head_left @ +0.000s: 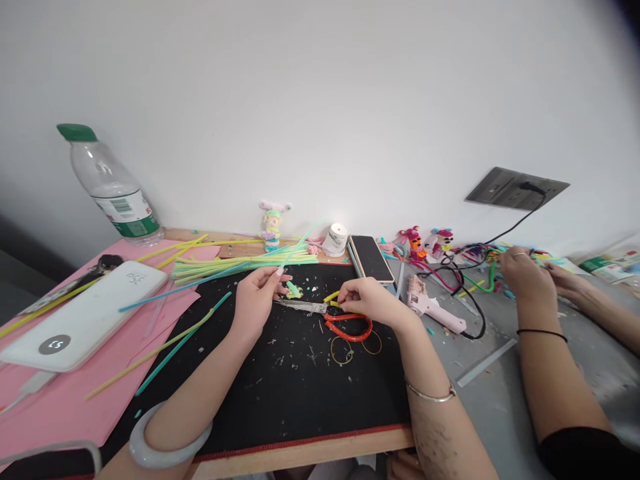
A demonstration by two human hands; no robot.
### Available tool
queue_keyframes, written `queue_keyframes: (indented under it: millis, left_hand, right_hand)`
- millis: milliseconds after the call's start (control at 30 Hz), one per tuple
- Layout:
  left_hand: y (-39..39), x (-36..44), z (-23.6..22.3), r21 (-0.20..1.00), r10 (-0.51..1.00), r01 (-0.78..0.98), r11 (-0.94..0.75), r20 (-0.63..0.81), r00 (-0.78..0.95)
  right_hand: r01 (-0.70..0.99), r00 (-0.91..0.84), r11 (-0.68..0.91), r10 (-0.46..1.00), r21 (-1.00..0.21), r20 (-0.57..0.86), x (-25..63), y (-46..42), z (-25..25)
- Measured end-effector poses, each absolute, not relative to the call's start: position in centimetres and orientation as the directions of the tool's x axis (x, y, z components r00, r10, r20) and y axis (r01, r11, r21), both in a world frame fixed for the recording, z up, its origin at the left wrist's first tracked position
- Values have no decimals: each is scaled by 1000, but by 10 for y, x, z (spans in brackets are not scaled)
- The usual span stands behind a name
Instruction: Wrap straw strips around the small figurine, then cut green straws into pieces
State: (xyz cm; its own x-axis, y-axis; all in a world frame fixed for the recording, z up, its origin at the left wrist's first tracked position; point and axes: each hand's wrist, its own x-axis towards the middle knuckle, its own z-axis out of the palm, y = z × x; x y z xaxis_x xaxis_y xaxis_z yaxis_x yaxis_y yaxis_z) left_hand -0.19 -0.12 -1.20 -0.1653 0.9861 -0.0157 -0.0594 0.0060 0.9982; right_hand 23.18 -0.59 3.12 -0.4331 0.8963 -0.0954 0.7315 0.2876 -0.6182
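Note:
A thin pale green pipe cleaner [303, 243] is pinched between the thumb and fingers of my left hand [257, 293], slanting up to the right. Just beyond those fingertips lie a short green piece [293, 289] and some fuzzy clippings. My right hand [364, 301] is closed, its fingertips together over the red-handled scissors [350, 328]. A short yellow piece [331, 296] shows beside these fingertips; whether they grip it, I cannot tell. The scissors' blades point left toward my left hand. A bundle of pale green and yellow pipe cleaners [240, 265] lies behind my left hand.
On the left are a white power bank [90, 317], pink paper [165, 340] and a plastic bottle [115, 187]. A phone [373, 259], a paper cup [335, 240] and a small figure [273, 227] stand along the wall. Rightward are a glue gun [433, 307] and another person's hands [529, 277].

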Motion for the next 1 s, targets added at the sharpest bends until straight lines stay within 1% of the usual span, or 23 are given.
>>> queue_keyframes:
  millis: [67, 233, 333, 433, 500, 600, 667, 733, 833, 933, 1000]
  left_hand:
    - [-2, -2, -11, 999, 986, -51, -10, 1, -164]
    - [-3, -3, -9, 998, 981, 16, -56, 58, -184]
    - [-1, -5, -10, 995, 958, 31, -100, 104, -267]
    - [1, -9, -10, 988, 918, -8, -157, 143, -371]
    - [4, -12, -11, 983, 894, -36, -180, 148, -423]
    - [5, -13, -12, 983, 880, -33, -183, 148, -451]
    - [4, -11, -12, 985, 891, 0, -174, 157, -427]
    - [0, -8, -10, 985, 914, 39, -165, 168, -370]
    - [-5, -4, -5, 981, 941, 104, -167, 190, -279]
    - [-9, -2, -3, 972, 947, 144, -183, 214, -238]
    - [-9, -1, -3, 972, 953, 132, -195, 219, -209]
  right_hand:
    - [748, -452, 298, 883, -593, -127, 233, -6, 28]
    - [806, -410, 266, 895, -529, -174, 233, -10, 23]
    - [848, -391, 281, 904, -449, -173, 229, -12, 23]
    - [876, -369, 284, 915, -390, -161, 227, -14, 24]
    - [864, -381, 298, 914, -406, -140, 227, -13, 27]
    - [817, -385, 307, 920, -488, -66, 226, -12, 34]
    - [796, -344, 280, 939, -537, -22, 223, -11, 36]
    - [796, -290, 244, 957, -553, 5, 219, -11, 36]
    - [808, -264, 243, 964, -537, 38, 214, -11, 30]
    - [816, -288, 254, 957, -520, 17, 212, -11, 23]
    - [833, -295, 256, 955, -490, -2, 212, -11, 21]
